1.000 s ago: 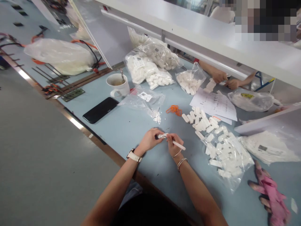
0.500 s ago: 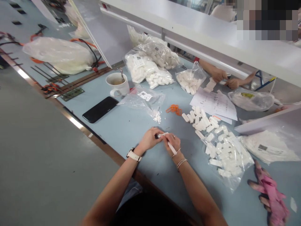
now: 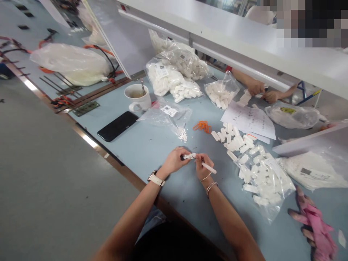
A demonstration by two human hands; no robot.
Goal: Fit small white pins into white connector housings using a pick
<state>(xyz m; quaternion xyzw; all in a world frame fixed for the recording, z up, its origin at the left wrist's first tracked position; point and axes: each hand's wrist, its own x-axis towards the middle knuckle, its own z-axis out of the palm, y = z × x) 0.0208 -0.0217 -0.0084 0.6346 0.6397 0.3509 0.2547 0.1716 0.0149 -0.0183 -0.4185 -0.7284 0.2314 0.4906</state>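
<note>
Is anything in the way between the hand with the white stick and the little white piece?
Nothing visible. The left hand holds the little white piece, and the right hand, gripping the white stick, meets its end directly.

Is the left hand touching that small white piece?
Touching. The head view shows the left hand pinching one end of the small white piece; the right hand holds a white stick.

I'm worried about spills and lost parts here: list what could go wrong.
1. The cup, with liquid and a spoon in it, stands near the phone; a knock could wet it.
2. The left hand holds the small white part while the right hand grips a white stick beside it; the part might slip.
</note>
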